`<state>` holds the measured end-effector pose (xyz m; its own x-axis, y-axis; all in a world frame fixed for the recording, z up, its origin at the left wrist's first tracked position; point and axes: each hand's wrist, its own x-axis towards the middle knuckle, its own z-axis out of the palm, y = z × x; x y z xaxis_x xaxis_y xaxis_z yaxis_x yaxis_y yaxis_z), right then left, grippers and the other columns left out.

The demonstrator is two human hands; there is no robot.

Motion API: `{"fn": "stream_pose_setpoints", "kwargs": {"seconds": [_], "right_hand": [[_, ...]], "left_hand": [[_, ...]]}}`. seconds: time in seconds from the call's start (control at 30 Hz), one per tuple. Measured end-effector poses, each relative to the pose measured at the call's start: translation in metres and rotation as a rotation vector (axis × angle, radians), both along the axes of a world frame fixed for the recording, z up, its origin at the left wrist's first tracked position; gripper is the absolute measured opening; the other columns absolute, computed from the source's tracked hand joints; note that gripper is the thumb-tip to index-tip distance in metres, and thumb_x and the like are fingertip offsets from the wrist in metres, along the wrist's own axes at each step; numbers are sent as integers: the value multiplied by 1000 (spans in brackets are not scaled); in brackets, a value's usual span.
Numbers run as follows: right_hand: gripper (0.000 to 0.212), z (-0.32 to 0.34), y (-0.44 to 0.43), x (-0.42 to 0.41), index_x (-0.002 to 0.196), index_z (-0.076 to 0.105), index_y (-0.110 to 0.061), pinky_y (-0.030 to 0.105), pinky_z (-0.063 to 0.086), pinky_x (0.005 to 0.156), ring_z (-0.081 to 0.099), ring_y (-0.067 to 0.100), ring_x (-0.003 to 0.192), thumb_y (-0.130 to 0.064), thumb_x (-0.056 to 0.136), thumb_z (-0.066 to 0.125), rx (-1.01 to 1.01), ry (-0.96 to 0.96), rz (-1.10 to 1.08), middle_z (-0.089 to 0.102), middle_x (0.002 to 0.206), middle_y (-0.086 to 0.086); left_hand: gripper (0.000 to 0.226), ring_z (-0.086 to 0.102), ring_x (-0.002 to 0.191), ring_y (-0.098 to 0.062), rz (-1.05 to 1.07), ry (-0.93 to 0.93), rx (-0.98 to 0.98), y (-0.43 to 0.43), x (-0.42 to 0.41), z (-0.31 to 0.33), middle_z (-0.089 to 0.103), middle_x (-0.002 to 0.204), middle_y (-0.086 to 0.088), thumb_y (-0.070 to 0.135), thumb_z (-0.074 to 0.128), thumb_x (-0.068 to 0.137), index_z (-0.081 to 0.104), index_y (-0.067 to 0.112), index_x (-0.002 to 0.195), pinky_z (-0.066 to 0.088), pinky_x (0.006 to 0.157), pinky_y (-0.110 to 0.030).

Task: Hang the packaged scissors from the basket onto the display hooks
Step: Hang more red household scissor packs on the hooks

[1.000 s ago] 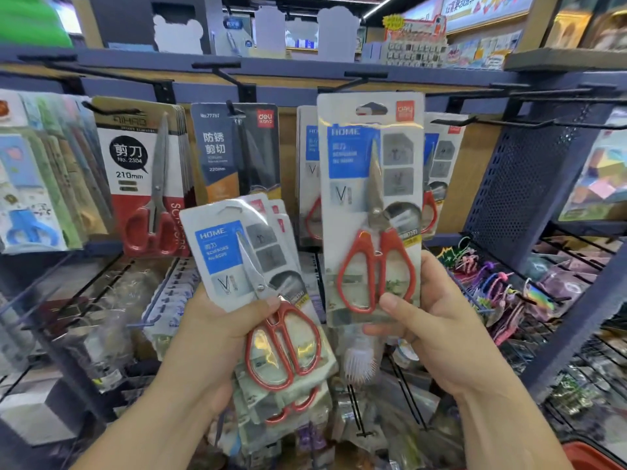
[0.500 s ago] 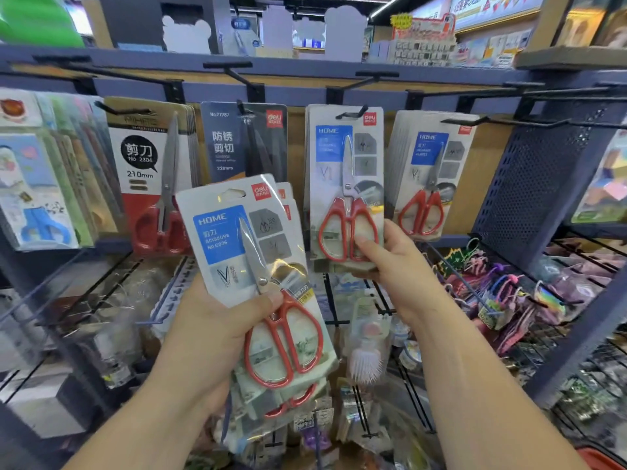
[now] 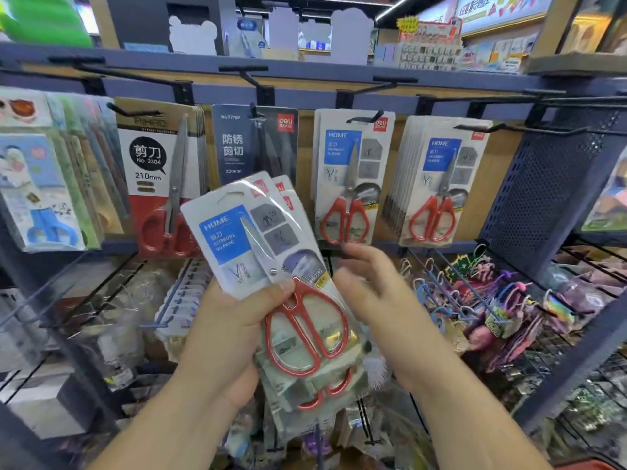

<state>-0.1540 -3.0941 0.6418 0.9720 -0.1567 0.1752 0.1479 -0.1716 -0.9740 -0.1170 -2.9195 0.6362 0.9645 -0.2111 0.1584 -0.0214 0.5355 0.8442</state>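
Left hand (image 3: 234, 320): fingers curled behind a stack of scissor packs (image 3: 234, 239), thumb (image 3: 271, 290) pressed across the front of the top pack at the blade pivot. Firm hold. The stack is tilted, tops leaning up and to the left.

Top pack: white card, blue HOME label, red handles low in the blister. At least two more packs are fanned out behind it; their red logo corners show at the top and more red handles show below.

Right hand (image 3: 376, 300): just right of the stack, blurred. Fingers loosely spread and relaxed, holding nothing. I cannot tell whether it touches the stack's edge.

Straight above the right hand: a hung pack (image 3: 349, 178) of the same kind, on a black hook (image 3: 364, 117), upright and clear of the fingertips.

Further right of that: a row of the same packs (image 3: 441, 181), several deep, on a second hook (image 3: 509, 128).

Above the stack, partly hidden behind its top edge: a dark blue pack (image 3: 254, 144), marked 220mm.

Up and left of the left hand: a red-and-white pack (image 3: 159, 178), marked 210mm, with long blades.

Far left: a pastel pack with blue-handled scissors (image 3: 37, 198).

Right of the right hand, lower: colourful trinkets (image 3: 492, 300) on wire pegs. Above them stands a perforated blue panel (image 3: 549, 184).
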Motion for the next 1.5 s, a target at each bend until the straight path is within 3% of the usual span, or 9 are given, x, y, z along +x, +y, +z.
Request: {"fn": "stream_pose_setpoints", "kwargs": {"seconds": [0.13, 0.27, 0.4, 0.6, 0.83, 0.97, 1.27, 1.37, 1.5], "right_hand": [[80, -11, 19, -18, 132, 51, -50, 33, 56, 97, 65, -6, 110, -43, 65, 95, -201, -72, -24, 65, 123, -31], [63, -19, 18, -18, 123, 64, -40, 42, 60, 93, 72, 5, 102, -25, 71, 96, -31, -135, -114, 73, 114, -18], [36, -21, 15, -17, 102, 71, -26, 59, 60, 87, 75, 30, 91, -28, 72, 91, 147, -215, -223, 78, 96, 5], [41, -24, 11, -13, 97, 70, -25, 63, 59, 87, 74, 38, 94, -35, 65, 94, 266, -220, -255, 76, 98, 12], [40, -30, 12, -9, 98, 70, -21, 54, 62, 83, 75, 37, 93, -24, 66, 95, 401, -174, -196, 76, 102, 16], [37, -33, 15, -10, 104, 66, -12, 50, 63, 81, 74, 37, 94, -22, 78, 89, 473, -150, -184, 75, 104, 20], [35, -25, -7, -20, 108, 64, -12, 34, 61, 74, 75, 24, 92, -20, 78, 80, 457, -231, -75, 77, 102, 9], [35, -20, -13, -18, 103, 67, -19, 32, 61, 73, 74, 20, 88, -20, 75, 87, 434, -314, -93, 76, 98, 6], [33, -8, -19, -9, 110, 62, -16, 29, 61, 71, 75, 14, 87, -15, 79, 73, 458, -375, -110, 77, 96, -1]], "left_hand": [[50, 77, 103, -33, 8, 13, -26, -13, -2, 2, 78, 116, -15, -1, 68, 78, 70, 14, 126, 66, 78, -42], [52, 78, 101, -29, -11, 31, -32, -19, -6, 4, 78, 117, -13, 1, 78, 79, 68, 13, 128, 65, 74, -36], [41, 80, 84, -15, -54, 103, -60, -27, -18, 5, 82, 105, -6, 8, 70, 79, 70, 13, 120, 61, 61, -23], [22, 80, 82, -12, -31, 172, -30, -31, -22, 2, 82, 101, -3, 10, 63, 96, 73, 14, 115, 59, 58, -19], [26, 78, 103, -23, 19, 198, 16, -26, -15, -3, 81, 112, -4, 23, 61, 98, 71, 20, 122, 60, 83, -39], [19, 79, 94, -17, 105, 184, 110, -25, -8, -10, 82, 106, 1, 23, 59, 105, 73, 24, 117, 63, 74, -32], [17, 76, 98, -3, 290, 50, 201, -4, 4, -11, 80, 107, 14, 22, 57, 106, 72, 28, 113, 55, 82, -23], [18, 77, 99, -8, 317, 32, 193, 1, 6, -8, 81, 108, 11, 22, 58, 106, 72, 26, 115, 55, 82, -28], [18, 78, 96, -12, 300, 34, 140, 4, 7, -7, 81, 109, 6, 20, 58, 105, 72, 24, 116, 62, 74, -26]]}}
